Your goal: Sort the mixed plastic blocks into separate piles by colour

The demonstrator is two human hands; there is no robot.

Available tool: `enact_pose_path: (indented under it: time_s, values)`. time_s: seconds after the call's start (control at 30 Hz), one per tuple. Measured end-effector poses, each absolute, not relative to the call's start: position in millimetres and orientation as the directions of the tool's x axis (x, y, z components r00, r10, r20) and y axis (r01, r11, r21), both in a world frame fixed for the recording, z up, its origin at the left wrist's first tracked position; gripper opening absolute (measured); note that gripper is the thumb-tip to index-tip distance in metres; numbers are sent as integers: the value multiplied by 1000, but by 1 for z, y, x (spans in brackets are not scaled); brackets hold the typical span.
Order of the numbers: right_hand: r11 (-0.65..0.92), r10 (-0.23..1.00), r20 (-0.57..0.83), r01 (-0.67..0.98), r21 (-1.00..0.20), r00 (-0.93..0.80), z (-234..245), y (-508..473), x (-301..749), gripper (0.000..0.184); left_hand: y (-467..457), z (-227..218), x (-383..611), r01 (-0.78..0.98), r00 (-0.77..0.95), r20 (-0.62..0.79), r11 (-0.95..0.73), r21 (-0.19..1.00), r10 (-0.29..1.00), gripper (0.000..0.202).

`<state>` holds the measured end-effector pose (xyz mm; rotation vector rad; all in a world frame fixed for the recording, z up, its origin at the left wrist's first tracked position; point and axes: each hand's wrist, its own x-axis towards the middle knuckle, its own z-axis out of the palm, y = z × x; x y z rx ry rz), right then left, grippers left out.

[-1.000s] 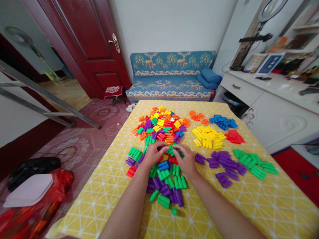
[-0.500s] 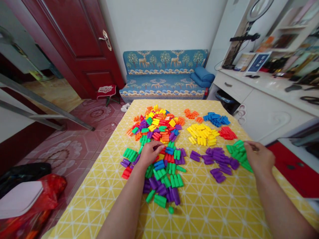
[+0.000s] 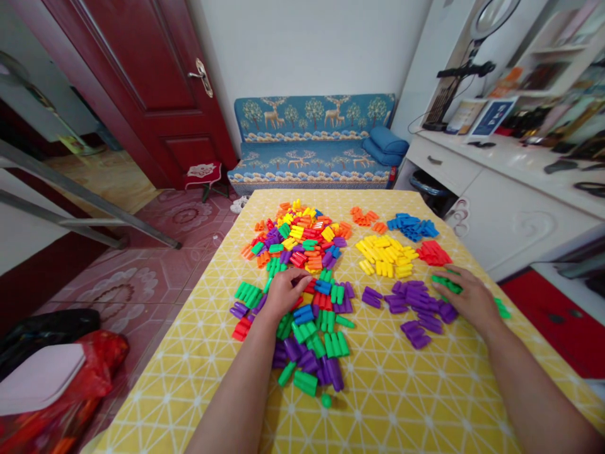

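My left hand rests over a mixed pile of coloured plastic building blocks, its fingers curled toward the thumb near a red block. Whatever lies between those fingertips is hidden. On the right, my right hand is spread over green blocks, touching them with fingers and thumb apart. Part of the green group is covered by this hand. Purple blocks lie just left of it, and red blocks sit beyond. Green and purple blocks also lie near my left forearm.
Yellow blocks, blue blocks and orange blocks form separate groups at the back right of the yellow patterned tablecloth. Behind the table stands a blue sofa. A white cabinet is at the right.
My right hand has moved a little left and its fingers have spread over the green blocks; some green now shows right of the hand. My left hand stays put.
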<state>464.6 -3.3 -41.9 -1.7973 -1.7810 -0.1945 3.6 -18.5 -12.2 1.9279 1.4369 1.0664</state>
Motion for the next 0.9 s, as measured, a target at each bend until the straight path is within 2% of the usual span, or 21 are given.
enact_pose_path:
  time_s: [0.1,0.2,0.27,0.37,0.43,0.5,0.6,0.8,0.9]
  values:
    - [149,890,456,943,-298,3,-47,4,478,35,-18,-12,3,559,147,289,-321,765,946,19]
    - [100,837,545,963,-251,55,-44,4,475,34,-18,-13,2,567,149,299,-329,755,943,19]
    - [111,772,630,958,-263,83,-37,-3,460,33,-18,-13,2,570,150,305,-334,751,941,18]
    - [264,761,646,876,-403,69,-28,-24,422,30,-19,-13,3,569,150,309,-337,750,939,18]
    - [343,821,571,791,-507,10,-25,-38,395,29,-19,-13,3,565,145,304,-331,755,941,18]
    - [351,864,502,768,-536,-44,-27,-49,372,31,-18,-13,3,564,145,299,-327,758,943,17]
    - [339,874,479,806,-485,-80,-29,-53,351,33,-17,-13,4,574,148,298,-327,751,943,17]
    - [370,842,521,851,-372,-138,-22,-52,327,29,-18,-12,3,566,152,304,-335,753,941,17]
    - [451,832,483,842,-297,-275,-18,-53,311,30,-19,-12,3,561,149,306,-335,757,940,17]
